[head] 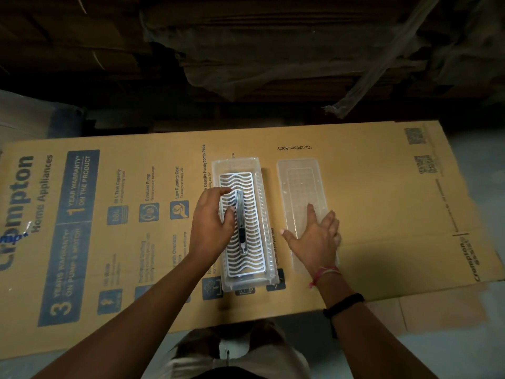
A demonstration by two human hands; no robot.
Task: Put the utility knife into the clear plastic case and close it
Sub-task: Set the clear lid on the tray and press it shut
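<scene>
The clear plastic case [218, 170] lies open on a cardboard sheet, with a white wavy grid insert [254, 242] inside it. On the grid, lengthwise, rests the silver utility knife [241, 228] with its dark slider. My left hand [210, 222] is at the knife's left side, with thumb and fingertips on its upper part. The clear lid [299, 181] lies flat to the right of the case, apart from it. My right hand [317, 239] rests flat on the lid's near half, fingers spread.
The flattened printed cardboard box [382, 201] covers the work surface. Dark stacked cardboard and plastic wrap [273, 50] rise behind its far edge. Grey floor [478, 160] shows at the right, and my legs [240, 351] are at the bottom.
</scene>
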